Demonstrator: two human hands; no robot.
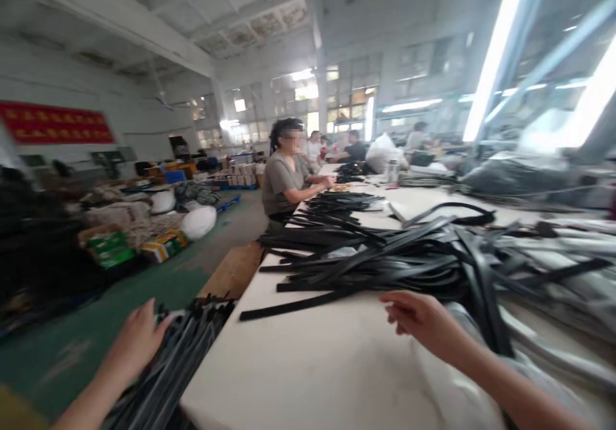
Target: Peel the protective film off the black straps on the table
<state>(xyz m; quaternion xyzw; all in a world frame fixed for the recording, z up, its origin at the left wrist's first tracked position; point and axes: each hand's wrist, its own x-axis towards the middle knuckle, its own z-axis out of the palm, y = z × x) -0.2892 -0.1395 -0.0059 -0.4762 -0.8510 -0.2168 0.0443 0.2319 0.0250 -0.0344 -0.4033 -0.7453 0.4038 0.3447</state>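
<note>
My left hand (137,340) hovers at the lower left, beside a bundle of long black straps (180,359) lying past the table's left edge. Its thumb and forefinger are apart, and I see nothing held between them. Over the white tabletop (298,366), my right hand (416,319) has its fingers loosely bent and apart, with nothing visible in it. Just beyond it lies a big heap of flat black straps (385,263). One single strap (289,307) sticks out from the heap toward the left edge.
A co-worker (289,180) sits at the table's far left side, hands on the tabletop. Clear plastic wrapping (543,385) lies at the right. Brown cardboard (231,269) is beside the table; boxes and sacks (144,224) cover the floor at left.
</note>
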